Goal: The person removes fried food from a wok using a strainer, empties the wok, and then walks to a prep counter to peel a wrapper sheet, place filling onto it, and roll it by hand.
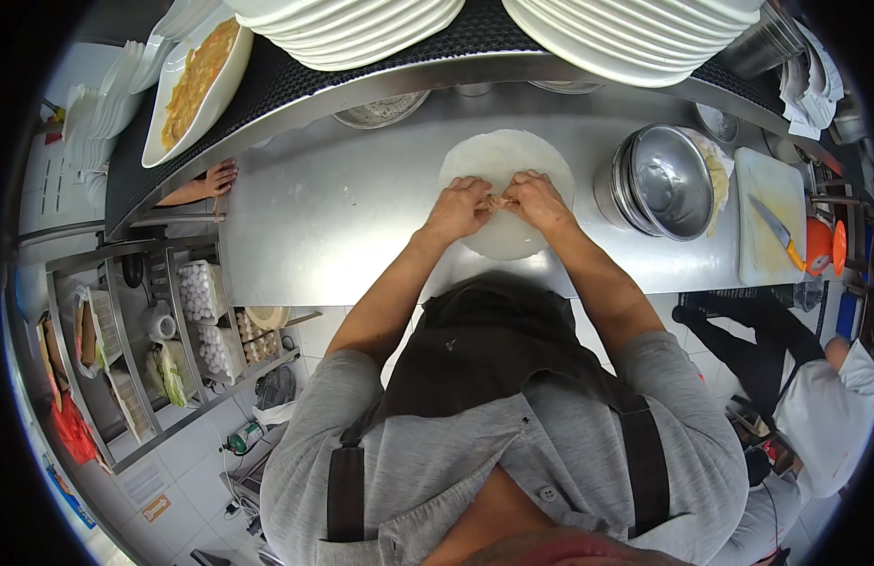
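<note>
On the steel counter [296, 217] lies a thin, pale round sheet [508, 151]; whether it is dough or a board I cannot tell. Over its middle, my left hand [461, 208] and my right hand [539, 200] face each other with curled fingers. Between them is a small strip of brownish, shredded-looking food [498, 202], pinched at both ends. My fingers partly hide it, so its exact kind is unclear.
Stacked steel bowls [670, 170] stand to the right, beside a cutting board [753, 236] bearing a yellow-handled knife [776, 231]. White plates [352, 28] fill the shelf above. Another person's hand [220, 177] touches the counter's left end; a person in white [828, 410] is at right.
</note>
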`<state>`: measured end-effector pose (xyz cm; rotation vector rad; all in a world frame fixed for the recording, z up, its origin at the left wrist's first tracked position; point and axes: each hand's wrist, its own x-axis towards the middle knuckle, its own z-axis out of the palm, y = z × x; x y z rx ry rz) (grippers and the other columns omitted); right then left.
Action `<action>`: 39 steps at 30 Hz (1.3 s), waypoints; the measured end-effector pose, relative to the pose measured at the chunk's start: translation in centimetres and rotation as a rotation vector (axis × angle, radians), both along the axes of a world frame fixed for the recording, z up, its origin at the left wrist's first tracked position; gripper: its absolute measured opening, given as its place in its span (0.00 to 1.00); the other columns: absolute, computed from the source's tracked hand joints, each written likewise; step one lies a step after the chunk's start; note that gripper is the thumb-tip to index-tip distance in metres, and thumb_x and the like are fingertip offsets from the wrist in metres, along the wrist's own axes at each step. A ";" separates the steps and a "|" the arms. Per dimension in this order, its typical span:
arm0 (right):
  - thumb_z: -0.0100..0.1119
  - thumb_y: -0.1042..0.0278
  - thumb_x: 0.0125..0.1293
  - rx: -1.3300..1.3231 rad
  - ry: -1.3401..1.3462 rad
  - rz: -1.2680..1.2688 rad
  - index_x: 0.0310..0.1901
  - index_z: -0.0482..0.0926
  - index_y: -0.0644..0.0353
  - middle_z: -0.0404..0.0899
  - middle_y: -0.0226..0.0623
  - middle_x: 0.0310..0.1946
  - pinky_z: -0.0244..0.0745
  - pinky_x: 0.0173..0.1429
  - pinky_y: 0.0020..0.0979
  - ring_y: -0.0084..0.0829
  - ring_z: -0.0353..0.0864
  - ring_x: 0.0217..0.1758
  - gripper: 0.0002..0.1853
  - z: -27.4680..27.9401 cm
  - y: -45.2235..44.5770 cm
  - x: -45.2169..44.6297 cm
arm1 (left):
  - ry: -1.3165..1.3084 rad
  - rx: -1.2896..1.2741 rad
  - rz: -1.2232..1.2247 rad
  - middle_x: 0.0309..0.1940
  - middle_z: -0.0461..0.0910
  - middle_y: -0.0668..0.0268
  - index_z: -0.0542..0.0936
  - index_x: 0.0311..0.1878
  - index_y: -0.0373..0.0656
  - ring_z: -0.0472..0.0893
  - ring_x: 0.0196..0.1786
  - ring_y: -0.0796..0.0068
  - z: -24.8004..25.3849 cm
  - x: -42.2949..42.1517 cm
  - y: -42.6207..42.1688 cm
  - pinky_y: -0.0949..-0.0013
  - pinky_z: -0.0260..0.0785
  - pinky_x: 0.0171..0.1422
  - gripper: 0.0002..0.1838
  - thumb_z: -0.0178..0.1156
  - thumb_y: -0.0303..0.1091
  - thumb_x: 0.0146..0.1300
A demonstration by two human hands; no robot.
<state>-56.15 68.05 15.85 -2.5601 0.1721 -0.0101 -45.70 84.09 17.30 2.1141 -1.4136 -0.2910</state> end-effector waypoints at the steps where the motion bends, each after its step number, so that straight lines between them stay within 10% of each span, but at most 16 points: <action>1: 0.63 0.61 0.47 0.000 0.001 0.001 0.31 0.81 0.53 0.74 0.31 0.33 0.64 0.53 0.37 0.33 0.71 0.46 0.10 -0.1 0.1 -0.1 | -0.008 0.009 0.036 0.40 0.76 0.58 0.78 0.40 0.40 0.74 0.46 0.57 0.0 0.5 0.7 0.62 0.67 0.52 0.18 0.64 0.31 0.42; 6: 0.62 0.64 0.47 0.009 -0.120 -0.029 0.32 0.80 0.53 0.74 0.33 0.36 0.64 0.54 0.36 0.33 0.70 0.48 0.09 0.7 1.6 0.7 | -0.012 0.265 0.114 0.40 0.76 0.60 0.78 0.41 0.43 0.74 0.48 0.60 0.1 1.3 2.9 0.63 0.67 0.53 0.17 0.64 0.32 0.44; 39: 0.61 0.70 0.47 -0.096 -0.081 -0.107 0.40 0.80 0.53 0.74 0.34 0.35 0.67 0.53 0.35 0.35 0.73 0.46 0.15 0.3 -3.8 -4.9 | -0.138 -0.011 0.040 0.39 0.76 0.61 0.77 0.42 0.42 0.74 0.42 0.60 0.1 -1.5 -2.2 0.60 0.67 0.49 0.19 0.62 0.34 0.43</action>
